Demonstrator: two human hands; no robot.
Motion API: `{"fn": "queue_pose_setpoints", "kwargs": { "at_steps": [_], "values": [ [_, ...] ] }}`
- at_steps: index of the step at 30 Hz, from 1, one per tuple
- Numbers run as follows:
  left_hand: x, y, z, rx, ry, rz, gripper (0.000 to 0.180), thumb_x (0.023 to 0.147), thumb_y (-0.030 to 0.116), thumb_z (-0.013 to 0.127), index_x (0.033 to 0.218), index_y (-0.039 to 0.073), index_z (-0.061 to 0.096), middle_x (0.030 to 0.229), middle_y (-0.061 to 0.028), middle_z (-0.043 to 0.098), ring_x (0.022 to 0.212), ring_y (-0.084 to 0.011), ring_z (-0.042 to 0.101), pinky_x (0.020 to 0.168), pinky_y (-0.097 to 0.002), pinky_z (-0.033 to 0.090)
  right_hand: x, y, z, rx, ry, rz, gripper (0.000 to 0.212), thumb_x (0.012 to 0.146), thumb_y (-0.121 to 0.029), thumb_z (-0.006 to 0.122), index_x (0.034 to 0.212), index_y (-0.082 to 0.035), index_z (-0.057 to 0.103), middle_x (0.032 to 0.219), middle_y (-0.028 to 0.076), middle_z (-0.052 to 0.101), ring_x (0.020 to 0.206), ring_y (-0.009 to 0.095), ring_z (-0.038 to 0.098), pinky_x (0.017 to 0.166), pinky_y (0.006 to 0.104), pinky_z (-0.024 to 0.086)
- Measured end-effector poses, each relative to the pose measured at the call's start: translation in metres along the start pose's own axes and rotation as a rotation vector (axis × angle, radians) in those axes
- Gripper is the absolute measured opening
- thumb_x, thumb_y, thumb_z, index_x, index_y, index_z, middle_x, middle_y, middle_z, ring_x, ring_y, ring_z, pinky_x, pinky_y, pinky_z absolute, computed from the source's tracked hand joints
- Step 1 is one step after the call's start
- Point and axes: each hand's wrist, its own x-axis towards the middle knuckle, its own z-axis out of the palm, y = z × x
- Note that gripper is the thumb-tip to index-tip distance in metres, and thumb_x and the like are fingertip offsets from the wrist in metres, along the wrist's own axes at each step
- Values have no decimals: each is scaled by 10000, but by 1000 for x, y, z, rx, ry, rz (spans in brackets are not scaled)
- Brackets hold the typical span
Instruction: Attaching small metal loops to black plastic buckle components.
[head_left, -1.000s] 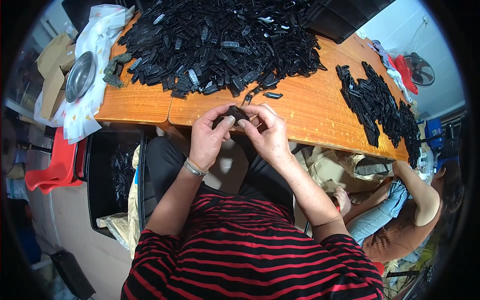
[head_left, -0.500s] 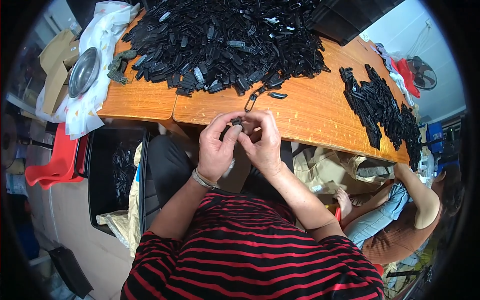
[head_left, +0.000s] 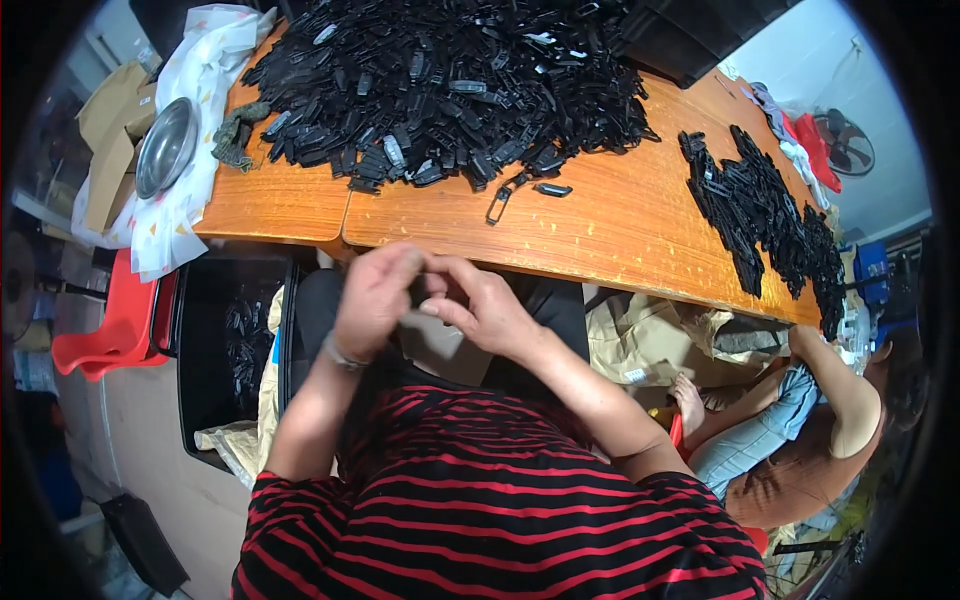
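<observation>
My left hand (head_left: 374, 302), smeared by motion, is raised just in front of the table's near edge. Its fingers are too blurred to show whether anything is in them. Beside it, my right hand (head_left: 488, 308) has loosely curved fingers, with the thumb apart from the index finger and nothing visible between them. The fingertips of both hands come close together; whether they touch I cannot tell. On the table (head_left: 400, 222), nearest my hands, lie a black oblong plastic frame (head_left: 497, 206) and a small glossy black piece (head_left: 553, 189). Beyond them spreads a big heap of black plastic parts (head_left: 450, 95).
Rows of black parts (head_left: 765, 215) lie on the table's right side. Left are a metal bowl (head_left: 168, 148), a dark cloth (head_left: 236, 135), a black bin (head_left: 205, 370) and a red chair (head_left: 105, 340). Another person (head_left: 815, 440) sits low at the right, beside brown paper (head_left: 640, 340).
My hands have moved left and down toward my body, the left one most. The small dark piece held between my fingertips before is out of sight now.
</observation>
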Motion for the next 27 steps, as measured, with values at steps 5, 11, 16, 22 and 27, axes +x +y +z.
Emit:
{"fn": "queue_pose_setpoints", "kwargs": {
  "at_steps": [5,11,16,22,27],
  "values": [
    [-59,14,-142,1098,466,112,196,901,235,635,979,59,674,771,-18,660,665,-177,614,598,-289,476,20,20,-52,-420,151,-333,181,834,-123,686,998,-49,663,881,123,632,823,288,639,684,375,518],
    [-45,38,-127,1405,663,429,170,795,127,701,954,70,680,952,-100,674,934,-314,619,833,-383,483,47,31,-81,-845,156,-310,198,824,-61,630,1020,-67,662,958,108,594,869,311,620,696,395,522],
    [33,35,-63,1263,466,552,235,827,103,657,1062,106,648,931,-115,629,873,-304,627,729,-379,502,60,28,-83,-902,74,-392,198,842,-63,596,1034,-72,644,998,98,572,942,296,601,716,393,517],
    [72,24,-67,1312,420,440,244,775,99,700,1009,97,630,916,-116,583,912,-318,600,763,-408,500,63,35,-89,-918,-22,-423,131,855,-80,592,984,-65,599,1000,110,552,840,313,615,680,409,511],
    [76,18,-65,1324,442,536,281,737,78,735,978,81,590,911,-116,584,907,-317,585,764,-417,488,60,28,-91,-763,47,-359,164,865,-103,615,1019,-90,559,962,132,551,730,375,605,616,444,507]
  ]
}}
